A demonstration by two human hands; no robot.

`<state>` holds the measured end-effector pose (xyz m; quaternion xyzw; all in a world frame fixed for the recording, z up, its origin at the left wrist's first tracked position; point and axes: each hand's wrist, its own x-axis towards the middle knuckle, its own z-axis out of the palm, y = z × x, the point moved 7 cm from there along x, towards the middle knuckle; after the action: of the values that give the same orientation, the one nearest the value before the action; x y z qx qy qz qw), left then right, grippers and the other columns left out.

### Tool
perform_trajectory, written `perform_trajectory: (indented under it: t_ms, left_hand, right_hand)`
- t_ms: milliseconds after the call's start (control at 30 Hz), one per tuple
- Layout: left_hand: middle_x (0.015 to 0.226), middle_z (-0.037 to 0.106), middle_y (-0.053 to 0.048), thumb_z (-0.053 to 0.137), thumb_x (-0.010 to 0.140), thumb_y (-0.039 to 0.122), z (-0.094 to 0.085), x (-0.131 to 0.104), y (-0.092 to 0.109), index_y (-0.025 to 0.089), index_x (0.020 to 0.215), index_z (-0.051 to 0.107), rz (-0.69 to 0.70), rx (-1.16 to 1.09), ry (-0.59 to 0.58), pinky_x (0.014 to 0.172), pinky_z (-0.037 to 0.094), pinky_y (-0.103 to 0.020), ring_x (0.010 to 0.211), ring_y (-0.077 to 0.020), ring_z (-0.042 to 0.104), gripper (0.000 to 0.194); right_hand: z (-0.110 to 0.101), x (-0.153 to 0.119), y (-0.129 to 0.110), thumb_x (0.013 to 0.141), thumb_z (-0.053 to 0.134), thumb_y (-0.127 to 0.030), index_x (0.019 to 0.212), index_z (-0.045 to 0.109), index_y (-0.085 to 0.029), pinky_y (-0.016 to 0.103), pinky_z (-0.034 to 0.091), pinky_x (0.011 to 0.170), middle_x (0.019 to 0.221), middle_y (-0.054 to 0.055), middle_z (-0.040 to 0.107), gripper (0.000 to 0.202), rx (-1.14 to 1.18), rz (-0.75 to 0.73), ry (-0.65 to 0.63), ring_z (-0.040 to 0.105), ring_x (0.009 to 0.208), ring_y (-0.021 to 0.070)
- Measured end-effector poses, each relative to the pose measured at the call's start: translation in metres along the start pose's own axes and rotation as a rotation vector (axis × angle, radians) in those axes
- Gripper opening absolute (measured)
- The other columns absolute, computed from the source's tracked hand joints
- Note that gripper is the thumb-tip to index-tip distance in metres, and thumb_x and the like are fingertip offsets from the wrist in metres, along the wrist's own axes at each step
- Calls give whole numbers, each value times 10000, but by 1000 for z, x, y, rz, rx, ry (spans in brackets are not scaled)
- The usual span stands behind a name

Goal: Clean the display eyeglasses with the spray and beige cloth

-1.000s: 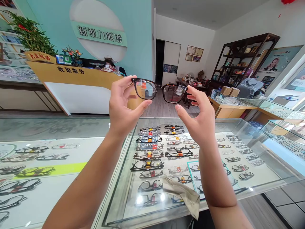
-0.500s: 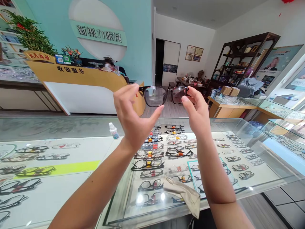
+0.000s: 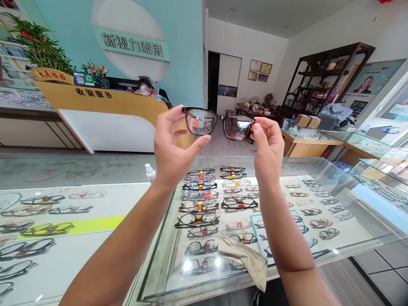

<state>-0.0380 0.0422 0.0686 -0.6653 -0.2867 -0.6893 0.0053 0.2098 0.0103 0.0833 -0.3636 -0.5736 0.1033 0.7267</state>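
A pair of dark-framed eyeglasses (image 3: 200,122) is held up above the glass display counter (image 3: 165,293), lenses facing me and tilted a little down to the right. My left hand (image 3: 174,146) grips the frame's left end between fingers and thumb side, its thumb stretched out below the left lens. At the other end, my right hand (image 3: 269,142) pinches the frame's right corner, its thumb in front. On the counter edge below lies a beige cloth (image 3: 244,257). A small white spray bottle (image 3: 150,173) stands behind my left forearm, partly hidden by it.
Inside the counter lie rows of eyeglass frames (image 3: 239,202). Across the aisle is a reception desk (image 3: 117,127) with a person (image 3: 145,87) behind it. Cardboard boxes (image 3: 307,121) sit on another counter at the right, near a dark shelf (image 3: 318,76).
The eyeglasses have tilted, left end up and right end down, and shifted slightly. The lenses look clearer than before. Both hands still hold the frame.
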Motion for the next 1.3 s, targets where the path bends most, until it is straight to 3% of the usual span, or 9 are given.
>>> perform_trajectory:
  t_ms: [133,267,433,533,667,767,967,1133,1300]
  left_hand:
    - [1596,581,-155,835,872,747,6,2,-7,361,1549,455,45,-113,-47,1067,634,-472,1483,-349,626,867]
    - [1640,535,-131,895,826,714,5,-1,3,391,1562,449,168,-135,29,1090,616,-499,1546,-386,560,919]
    - [1633,533,-100,878,870,621,0,-5,19,443,1573,440,247,-48,99,1078,621,-545,1557,-377,542,847]
    - [1623,555,-111,877,886,553,1,-6,17,405,1568,449,185,-42,64,1043,636,-511,1507,-366,595,818]
    - [1500,639,-132,891,871,495,5,-6,3,312,1535,480,16,-41,-17,999,650,-457,1383,-337,687,802]
    - [1454,673,-139,905,848,437,5,-5,-2,270,1495,522,-87,-23,-35,1007,647,-445,1330,-318,717,771]
    - [1449,711,-147,959,790,482,5,-5,-3,242,1403,580,-215,-32,-30,1004,637,-451,1322,-328,729,759]
    - [1470,725,-149,960,798,552,15,-7,-17,247,1373,602,-298,-200,-114,1093,609,-480,1317,-315,737,743]
    - [1498,716,-151,969,785,573,22,-10,-28,259,1377,611,-323,-265,-149,1123,597,-489,1348,-321,723,760]
  right_hand:
    - [-1,-7,-8,1051,613,-426,1153,651,-271,424,620,1015,1185,68,748,190,-18,-111,97,738,1107,218]
    - [-1,-13,-11,1057,649,-364,1118,670,-259,378,603,938,1114,50,705,124,91,-243,196,716,1037,191]
    - [-2,-19,-16,1051,659,-335,1108,696,-264,379,571,921,1098,50,680,98,159,-342,267,679,1018,191]
    - [-3,-17,-14,1039,674,-349,1080,687,-258,371,558,902,1070,43,678,101,158,-249,239,677,985,186]
    - [2,-8,4,1022,682,-404,1026,663,-252,366,547,903,1037,38,687,153,131,17,112,671,988,192]
    - [5,-5,15,1009,690,-417,1006,660,-250,358,541,901,1045,38,692,170,131,136,55,656,986,189]
    - [9,-5,20,975,722,-471,990,663,-259,323,544,847,989,30,666,220,204,180,15,645,914,168]
    - [15,-7,21,996,663,-544,1062,595,-284,346,605,930,1068,49,662,276,291,218,-88,702,992,187]
    - [17,-6,22,962,661,-479,1049,595,-285,362,613,915,1068,43,668,222,381,263,-98,731,978,192]
